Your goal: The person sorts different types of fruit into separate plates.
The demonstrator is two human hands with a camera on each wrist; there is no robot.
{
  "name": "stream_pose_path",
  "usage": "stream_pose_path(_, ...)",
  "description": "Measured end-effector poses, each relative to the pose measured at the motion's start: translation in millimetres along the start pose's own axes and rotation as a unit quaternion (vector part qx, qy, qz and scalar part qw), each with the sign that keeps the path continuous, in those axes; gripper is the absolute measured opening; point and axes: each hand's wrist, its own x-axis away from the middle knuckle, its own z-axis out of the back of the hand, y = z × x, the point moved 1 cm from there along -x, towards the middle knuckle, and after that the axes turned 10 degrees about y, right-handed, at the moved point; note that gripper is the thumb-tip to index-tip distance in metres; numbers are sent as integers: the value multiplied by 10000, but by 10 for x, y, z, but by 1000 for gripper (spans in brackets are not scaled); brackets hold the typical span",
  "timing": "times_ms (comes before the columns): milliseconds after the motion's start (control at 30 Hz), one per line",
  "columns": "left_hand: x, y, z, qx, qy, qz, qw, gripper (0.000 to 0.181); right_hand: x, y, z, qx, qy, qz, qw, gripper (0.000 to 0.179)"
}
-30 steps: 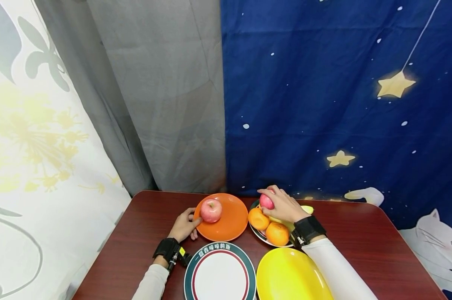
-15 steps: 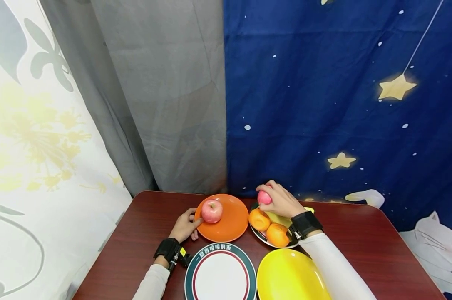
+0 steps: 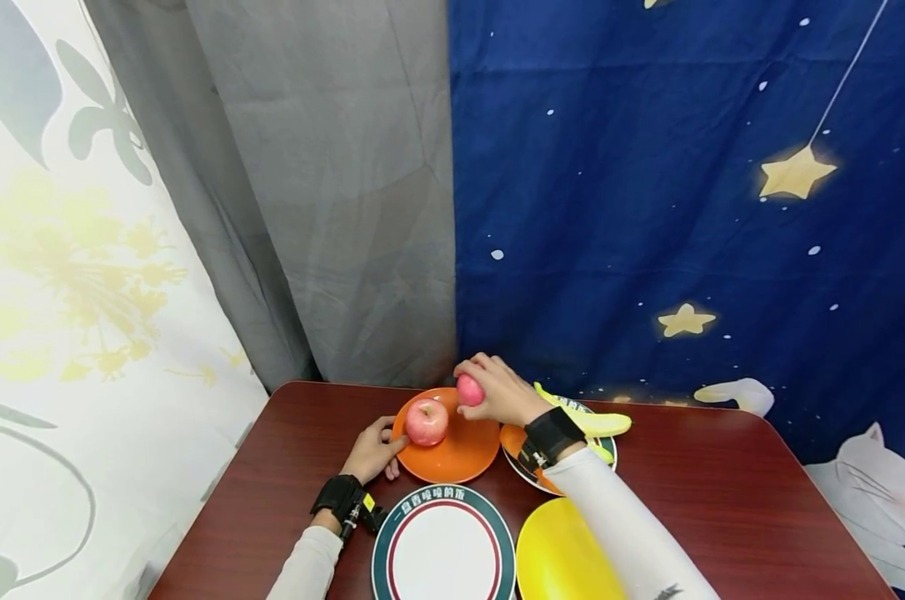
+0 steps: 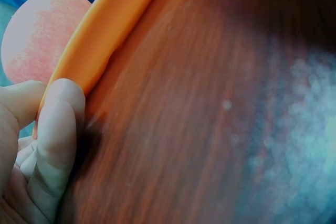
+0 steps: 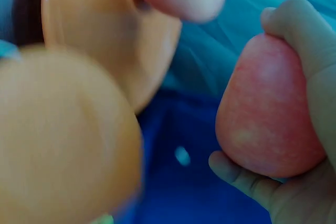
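Note:
My left hand (image 3: 372,450) pinches the left rim of an orange plate (image 3: 452,465); in the left wrist view a thumb and a finger (image 4: 59,124) grip the edge of the plate (image 4: 113,17). On the plate's left part lies a pink-red apple (image 3: 426,422). A second, smaller-looking apple (image 3: 470,390) is held by my right hand (image 3: 505,393) above the plate's upper right edge. The right wrist view shows that apple (image 5: 265,114) between thumb and fingers, apart from the apple on the plate.
Right of the orange plate stands a dark-rimmed plate (image 3: 523,477) with bananas (image 3: 606,424) and oranges (image 3: 514,438), partly hidden by the right wrist. A white plate with a green rim (image 3: 443,550) and a yellow plate (image 3: 561,554) lie nearer. Curtains (image 3: 572,208) hang behind the table (image 3: 722,500).
My right hand has lifted the apple off the fruit plate and carried it left to the orange plate. The left hand stays on the orange plate's rim.

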Motion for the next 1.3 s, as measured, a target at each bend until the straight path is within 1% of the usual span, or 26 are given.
stream_pose_path(100, -3, -6, -23, 13, -41, -3, 10000, 56, 8, -42, -172, 1, -233, -30, 9997, 60)
stream_pose_path(200, 7, -5, -43, 20, -64, -16, 10000, 56, 45, -52, -315, -61, -459, -165, 9988, 61)
stream_pose_path(367, 15, 12, -64, 25, -48, -55, 10000, 55, 126, -11, -471, -102, -733, -426, 9963, 61)
stream_pose_path(533, 2, 25, -82, -2, -36, -76, 10000, 55, 189, 31, -539, 117, -991, -455, 9940, 63)
stream_pose_path(700, 12, 38, -99, -9, -44, -68, 10000, 56, 222, 39, -557, 371, -1031, -323, 9935, 67)
stream_pose_path(767, 27, 39, -105, -22, -80, -139, 9999, 56, 237, 38, -560, 440, -1062, -338, 9928, 68)
stream_pose_path(833, 37, 40, -101, -29, -133, -145, 9998, 57, 248, 35, -558, 516, -1121, -366, 9917, 70)
stream_pose_path(933, 42, 42, -65, 85, -215, -96, 9997, 57, 247, 25, -527, 552, -1158, -411, 9909, 73)
stream_pose_path(1067, 68, 68, 42, 259, -238, 169, 9992, 54, 225, -8, -387, 585, -1050, -374, 9920, 77)
stream_pose_path(1167, 137, 99, 128, 171, -153, 264, 9994, 51, 229, -48, -184, 546, -809, -272, 9949, 77)
stream_pose_path(1267, 252, 119, 196, -17, -3, 277, 9996, 50, 290, -75, 46, 481, -566, -228, 9970, 76)
stream_pose_path(1300, 301, 123, 215, -70, 31, 280, 9996, 49, 329, -80, 119, 463, -533, -285, 9971, 77)
